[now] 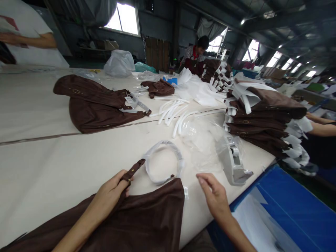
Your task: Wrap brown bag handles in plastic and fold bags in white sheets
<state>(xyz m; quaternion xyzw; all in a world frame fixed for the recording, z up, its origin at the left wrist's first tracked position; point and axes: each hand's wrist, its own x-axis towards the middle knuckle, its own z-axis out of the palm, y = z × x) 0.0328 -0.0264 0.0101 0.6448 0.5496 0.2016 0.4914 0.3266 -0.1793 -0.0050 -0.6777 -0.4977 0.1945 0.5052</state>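
A brown leather bag [147, 217] lies at the near edge of the table. Its strap loops up behind it, wrapped in translucent plastic [181, 162]. My left hand [112, 190] has its fingers wrapped round the brown strap end with brass-coloured studs. To the right of the bag, my right hand [214, 192] is raised with thumb and fingertips pressed together; anything between them is too small to make out. Just beyond it stands a grey tape dispenser [231, 161], partly covered by clear plastic.
Beyond are two brown bags [91, 108] [160, 87], white foam strips [170, 110] and clear film [202, 140]. A stack of brown bags [259, 115] stands at right, above a blue bin [296, 199]. Other people are at left, back and right.
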